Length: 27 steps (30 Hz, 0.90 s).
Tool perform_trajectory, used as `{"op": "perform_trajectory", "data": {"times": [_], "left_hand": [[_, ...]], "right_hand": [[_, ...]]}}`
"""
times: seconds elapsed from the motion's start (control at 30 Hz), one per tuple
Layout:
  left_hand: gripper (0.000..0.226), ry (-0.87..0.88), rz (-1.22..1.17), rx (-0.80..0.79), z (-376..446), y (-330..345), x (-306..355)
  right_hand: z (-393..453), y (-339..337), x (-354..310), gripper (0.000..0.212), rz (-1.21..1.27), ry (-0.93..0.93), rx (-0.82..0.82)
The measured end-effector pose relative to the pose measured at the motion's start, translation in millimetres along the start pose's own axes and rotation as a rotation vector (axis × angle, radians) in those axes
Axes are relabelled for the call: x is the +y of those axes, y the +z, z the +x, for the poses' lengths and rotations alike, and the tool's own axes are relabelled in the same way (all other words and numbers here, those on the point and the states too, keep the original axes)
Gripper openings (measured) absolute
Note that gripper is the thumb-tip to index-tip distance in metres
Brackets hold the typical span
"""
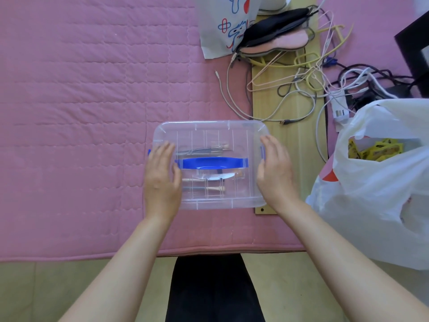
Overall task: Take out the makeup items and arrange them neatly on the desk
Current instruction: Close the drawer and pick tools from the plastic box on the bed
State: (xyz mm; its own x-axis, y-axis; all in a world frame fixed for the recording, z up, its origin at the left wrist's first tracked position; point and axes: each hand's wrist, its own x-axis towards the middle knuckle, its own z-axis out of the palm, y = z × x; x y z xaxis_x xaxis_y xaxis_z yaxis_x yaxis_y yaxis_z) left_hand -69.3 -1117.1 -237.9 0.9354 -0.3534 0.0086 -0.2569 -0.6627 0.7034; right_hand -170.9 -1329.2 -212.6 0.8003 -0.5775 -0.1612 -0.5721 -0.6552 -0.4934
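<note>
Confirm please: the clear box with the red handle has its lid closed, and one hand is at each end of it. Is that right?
Not quite. The head view shows the handle on the clear box is blue, not red. The rest holds: the lid is closed, with the left hand and right hand at its two ends.

We see a clear plastic box point(210, 165) w/ a blue handle point(212, 163) on its lid, sitting on a pink quilted cover point(92, 89), lid on, thin makeup tools point(204, 148) visible thru it. Our left hand point(161, 180) lies flat on the lid's left end, fingers straight, next to a blue side clip point(149, 152); our right hand point(276, 169) is at the right end, fingers straight, by the other clip point(263, 152), contact unclear. Far right: white plastic bag point(376, 194) w/ yellow packets point(376, 149), tangled cables point(313, 84) on a wooden board point(287, 140), printed bag point(222, 26) up top.
</note>
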Motion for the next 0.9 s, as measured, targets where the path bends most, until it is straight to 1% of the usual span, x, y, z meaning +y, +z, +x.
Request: {"op": "perform_trajectory", "data": {"times": [0.07, 0.17, 0.23, 0.3, 0.37, 0.47, 0.57, 0.67, 0.9], "left_hand": [[0.042, 0.102, 0.075, -0.100, -1.9, 5.2, 4.4], [0.041, 0.207, 0.193, -0.198, -4.3, 12.0, 6.5], [0.042, 0.226, 0.227, -0.242, -5.4, 15.0, 6.1], [0.041, 0.214, 0.236, -0.259, -5.0, 16.2, 6.0], [0.038, 0.196, 0.237, -0.260, -4.6, 17.3, 6.4], [0.033, 0.174, 0.223, -0.251, -4.3, 19.2, 8.4], [0.029, 0.146, 0.206, -0.245, -4.7, 19.8, 13.0], [0.027, 0.136, 0.173, -0.243, -2.4, 17.3, 16.3], [0.025, 0.194, 0.145, -0.224, 23.8, 0.6, 34.3]], "right_hand": [[-1.5, 1.0, -9.1, 0.053, -0.051, -0.092, -0.080], [-5.8, 7.5, -18.6, 0.048, -0.132, -0.174, -0.175], [-9.3, 13.1, -21.6, 0.049, -0.201, -0.202, -0.229], [-11.9, 18.4, -23.0, 0.051, -0.293, -0.229, -0.249], [-13.6, 22.1, -26.1, 0.050, -0.366, -0.230, -0.251], [-13.2, 26.3, -32.0, 0.042, -0.387, -0.196, -0.222], [-11.8, 28.3, -34.8, 0.034, -0.369, -0.159, -0.196], [-10.6, 26.7, -36.2, 0.030, -0.351, -0.149, -0.184], [5.1, 5.6, -49.0, 0.027, -0.283, -0.154, -0.108]]}}
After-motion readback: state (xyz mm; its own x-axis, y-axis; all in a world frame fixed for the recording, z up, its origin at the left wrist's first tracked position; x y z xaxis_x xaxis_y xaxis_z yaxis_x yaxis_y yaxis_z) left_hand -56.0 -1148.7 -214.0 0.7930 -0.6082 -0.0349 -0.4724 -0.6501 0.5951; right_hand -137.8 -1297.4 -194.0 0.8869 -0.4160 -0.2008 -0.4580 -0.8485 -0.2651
